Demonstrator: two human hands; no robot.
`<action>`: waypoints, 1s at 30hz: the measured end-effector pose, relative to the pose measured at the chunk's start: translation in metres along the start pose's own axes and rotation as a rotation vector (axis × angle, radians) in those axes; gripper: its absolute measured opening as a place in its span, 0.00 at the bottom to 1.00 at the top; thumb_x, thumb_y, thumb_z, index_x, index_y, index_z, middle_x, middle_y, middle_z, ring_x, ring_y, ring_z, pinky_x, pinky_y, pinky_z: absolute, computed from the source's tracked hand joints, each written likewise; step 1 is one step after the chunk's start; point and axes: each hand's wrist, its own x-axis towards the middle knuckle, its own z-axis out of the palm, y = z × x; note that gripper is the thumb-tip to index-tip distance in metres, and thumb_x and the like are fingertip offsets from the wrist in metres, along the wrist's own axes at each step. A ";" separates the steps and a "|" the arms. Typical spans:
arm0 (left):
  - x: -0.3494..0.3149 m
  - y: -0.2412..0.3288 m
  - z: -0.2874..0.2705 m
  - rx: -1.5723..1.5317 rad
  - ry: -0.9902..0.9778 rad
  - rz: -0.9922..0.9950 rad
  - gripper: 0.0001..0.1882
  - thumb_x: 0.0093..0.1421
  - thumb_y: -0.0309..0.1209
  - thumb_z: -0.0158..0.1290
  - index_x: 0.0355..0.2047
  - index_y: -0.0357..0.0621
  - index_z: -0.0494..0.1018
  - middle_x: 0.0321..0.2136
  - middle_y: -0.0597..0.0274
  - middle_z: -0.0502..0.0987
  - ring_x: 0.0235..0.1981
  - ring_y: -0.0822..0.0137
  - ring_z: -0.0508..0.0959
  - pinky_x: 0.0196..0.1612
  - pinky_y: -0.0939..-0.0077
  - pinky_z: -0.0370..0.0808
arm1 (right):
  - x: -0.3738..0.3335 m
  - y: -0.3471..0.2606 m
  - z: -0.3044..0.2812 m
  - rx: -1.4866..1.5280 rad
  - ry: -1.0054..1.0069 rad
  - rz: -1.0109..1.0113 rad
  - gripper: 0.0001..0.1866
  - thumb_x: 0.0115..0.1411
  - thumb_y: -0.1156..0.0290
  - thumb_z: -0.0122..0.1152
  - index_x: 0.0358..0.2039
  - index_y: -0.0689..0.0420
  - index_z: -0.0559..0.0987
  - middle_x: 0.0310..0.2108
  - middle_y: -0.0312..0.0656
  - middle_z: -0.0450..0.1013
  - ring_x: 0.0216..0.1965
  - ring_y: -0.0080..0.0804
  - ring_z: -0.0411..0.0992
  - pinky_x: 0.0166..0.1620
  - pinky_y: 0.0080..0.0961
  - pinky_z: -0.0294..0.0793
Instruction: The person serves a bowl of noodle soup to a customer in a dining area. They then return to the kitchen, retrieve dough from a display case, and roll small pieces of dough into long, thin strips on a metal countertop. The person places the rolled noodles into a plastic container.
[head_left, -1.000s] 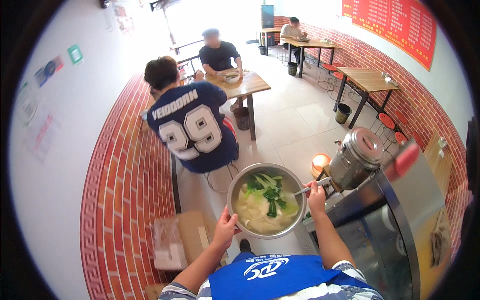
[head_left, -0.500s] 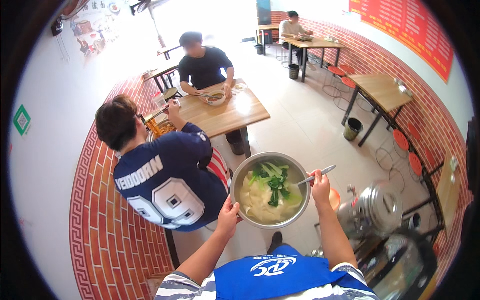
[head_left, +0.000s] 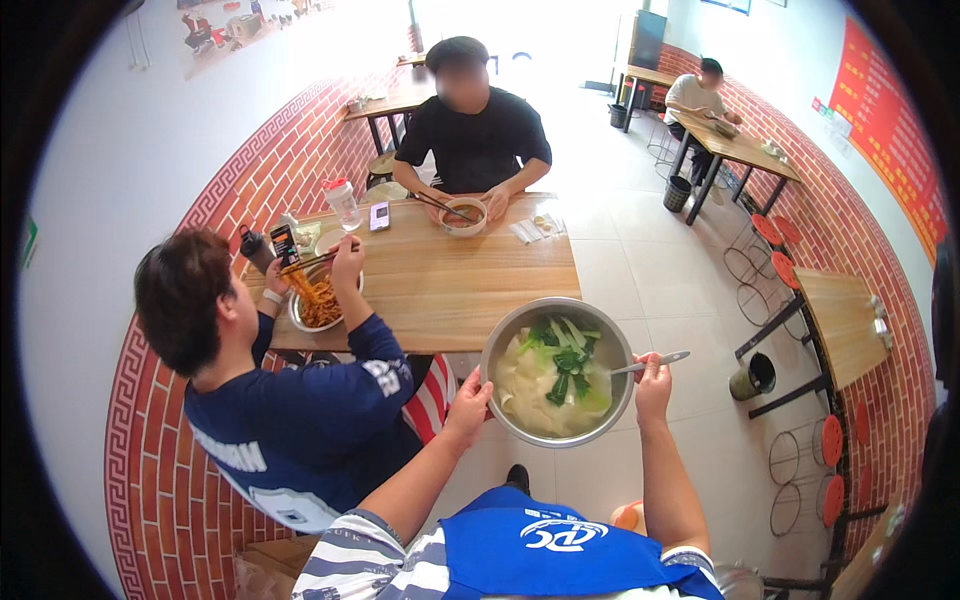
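While the left hand (head_left: 468, 408) grips the bowl (head_left: 606, 338) by its left rim, the right hand (head_left: 653, 388) clasps the opposite side and the spoon (head_left: 677, 357). The bowl hangs in midair, near the worktop (head_left: 450, 290). Carrying appears in hand; the next move calls for a level rim.

Looks like a small eatery; seats two diners (head_left: 475, 140) at a wood-grained worktop (head_left: 450, 290) set with a noodle bowl (head_left: 296, 318), a soup bowl (head_left: 463, 232) and chopsticks (head_left: 430, 201); has round red stools (head_left: 831, 440), further tables (head_left: 840, 325) and bins (head_left: 748, 385) near a brick-patterned wall (head_left: 905, 310); displays a red panel (head_left: 880, 120) with rows of writing; includes a blue apron (head_left: 555, 535) behind a large metal bowl (head_left: 545, 441) of broth and greens.
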 end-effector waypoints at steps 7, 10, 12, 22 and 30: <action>0.140 0.022 -0.030 -0.017 0.083 0.030 0.22 0.67 0.28 0.40 0.61 0.52 0.59 0.47 0.67 0.73 0.42 0.73 0.76 0.41 0.76 0.77 | 0.140 0.038 0.101 0.107 -0.132 0.006 0.17 0.70 0.59 0.39 0.32 0.58 0.70 0.31 0.39 0.74 0.29 0.20 0.70 0.36 0.21 0.73; 0.181 0.034 -0.036 -0.015 0.185 0.028 0.21 0.67 0.29 0.40 0.60 0.53 0.59 0.45 0.68 0.73 0.39 0.74 0.76 0.39 0.77 0.77 | 0.188 0.051 0.147 0.117 -0.209 0.017 0.17 0.70 0.59 0.40 0.32 0.57 0.70 0.30 0.37 0.74 0.28 0.19 0.68 0.35 0.19 0.71; 0.206 0.039 -0.037 -0.023 0.263 0.051 0.21 0.67 0.30 0.41 0.60 0.55 0.59 0.44 0.71 0.74 0.37 0.75 0.77 0.38 0.80 0.76 | 0.221 0.069 0.179 0.169 -0.266 0.015 0.17 0.70 0.59 0.40 0.32 0.57 0.71 0.29 0.36 0.73 0.28 0.19 0.68 0.35 0.19 0.71; 0.301 0.034 -0.103 0.056 0.442 0.048 0.21 0.68 0.33 0.42 0.61 0.58 0.59 0.38 0.75 0.73 0.25 0.81 0.70 0.24 0.86 0.64 | 0.315 0.136 0.299 0.101 -0.471 0.055 0.16 0.69 0.59 0.42 0.32 0.57 0.70 0.31 0.37 0.73 0.29 0.19 0.68 0.34 0.19 0.71; 0.327 0.042 -0.103 -0.007 0.654 0.039 0.17 0.68 0.32 0.41 0.56 0.56 0.65 0.35 0.74 0.74 0.24 0.81 0.71 0.23 0.86 0.67 | 0.334 0.140 0.338 0.087 -0.518 0.120 0.17 0.69 0.58 0.42 0.32 0.57 0.72 0.31 0.37 0.74 0.29 0.20 0.70 0.34 0.20 0.71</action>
